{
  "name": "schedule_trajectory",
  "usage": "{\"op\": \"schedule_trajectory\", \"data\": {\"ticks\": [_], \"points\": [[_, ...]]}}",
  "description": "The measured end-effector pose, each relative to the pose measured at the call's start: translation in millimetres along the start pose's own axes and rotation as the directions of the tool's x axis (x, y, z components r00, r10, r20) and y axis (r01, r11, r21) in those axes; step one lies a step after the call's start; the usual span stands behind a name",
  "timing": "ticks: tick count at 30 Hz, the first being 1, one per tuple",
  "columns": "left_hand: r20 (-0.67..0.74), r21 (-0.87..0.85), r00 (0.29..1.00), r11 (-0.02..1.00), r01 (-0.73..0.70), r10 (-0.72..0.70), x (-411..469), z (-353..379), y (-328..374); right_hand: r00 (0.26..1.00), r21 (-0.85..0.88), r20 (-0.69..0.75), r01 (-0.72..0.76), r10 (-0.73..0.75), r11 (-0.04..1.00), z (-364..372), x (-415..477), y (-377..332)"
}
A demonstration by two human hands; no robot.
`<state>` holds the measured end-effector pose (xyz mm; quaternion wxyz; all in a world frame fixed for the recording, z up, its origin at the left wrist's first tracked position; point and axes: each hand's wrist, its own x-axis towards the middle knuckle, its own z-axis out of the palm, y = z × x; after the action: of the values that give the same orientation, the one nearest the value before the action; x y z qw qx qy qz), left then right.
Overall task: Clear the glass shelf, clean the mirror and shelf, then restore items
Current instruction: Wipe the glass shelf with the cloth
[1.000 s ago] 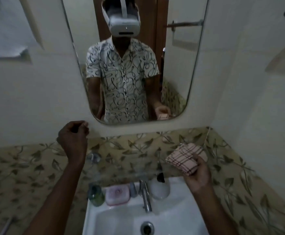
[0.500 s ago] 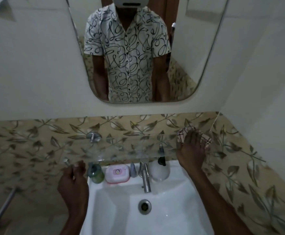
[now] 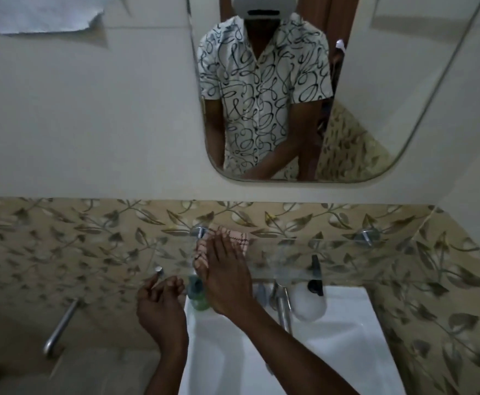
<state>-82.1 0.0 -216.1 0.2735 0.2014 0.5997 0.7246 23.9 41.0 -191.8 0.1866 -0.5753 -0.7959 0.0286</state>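
Just below the middle of the frame, the glass shelf runs along the leaf-patterned tile wall, held by chrome brackets, one near centre and one toward the right. On the shelf's left part lies a pink checked cloth, and the right hand presses flat on it, fingers spread and palm down, the forearm crossing up from the lower right. The left hand sits lower left of centre with its fingers curled loosely, their tips at the shelf's left front corner beside a small chrome cap; whether it grips anything cannot be told.

Under the shelf, at the back rim of the white sink, a green bottle shows partly behind the right wrist, a chrome tap stands to the right of centre, and a white dispenser with a black pump stands further right.

Above, in the upper centre and right, the mirror with rounded corners reflects a person in a white shirt with black scribbled lines. A metal bar slants at the lower left, and a pale torn sheet hangs in the upper left corner.
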Motion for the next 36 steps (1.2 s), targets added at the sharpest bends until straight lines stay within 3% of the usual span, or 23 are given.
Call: {"op": "schedule_trajectory", "data": {"ticks": [6, 11, 15, 18, 22, 26, 31, 36], "points": [[-0.015, 0.103, 0.998, 0.992, -0.066, 0.068, 15.3, -14.3, -6.4, 0.952, 0.102, 0.114, 0.272, -0.283, 0.957, 14.3, 40.0, -37.9], [-0.015, 0.17, 0.996, 0.981, -0.089, 0.093, 25.7, -19.3, -19.4, 0.898, -0.062, 0.183, 0.418, -0.401, 0.907, 19.7, 68.2, -56.9], [0.008, 0.131, 0.997, 0.988, -0.082, 0.082, 29.9, -20.2, -23.1, 0.938, 0.087, 0.108, 0.32, -0.329, 0.943, 23.5, 50.9, -50.6], [0.042, 0.098, 0.995, 0.991, -0.094, 0.09, 26.4, -19.0, -18.5, 0.955, 0.091, 0.053, 0.286, -0.292, 0.954, 22.1, 28.6, -33.6], [0.046, 0.061, 0.991, 0.99, -0.124, 0.122, 22.8, -15.9, -14.1, 0.958, -0.005, 0.024, 0.285, -0.285, 0.959, 5.1, -7.9, 15.7], [0.009, 0.046, 0.995, 0.994, -0.095, 0.095, 26.4, -13.6, -13.6, 0.995, -0.05, 0.062, 0.076, -0.072, 0.996, -33.7, -34.0, 97.6], [0.004, 0.035, 0.993, 0.992, -0.119, 0.119, 31.3, -13.2, -17.1, 0.99, -0.155, 0.021, -0.138, 0.143, 0.978, -89.4, -78.5, 205.2], [0.037, 0.024, 0.997, 0.998, -0.061, 0.06, 21.6, -7.3, -16.1, 0.985, -0.168, 0.011, -0.171, 0.175, 0.971, -117.5, -104.2, 261.6]]}}
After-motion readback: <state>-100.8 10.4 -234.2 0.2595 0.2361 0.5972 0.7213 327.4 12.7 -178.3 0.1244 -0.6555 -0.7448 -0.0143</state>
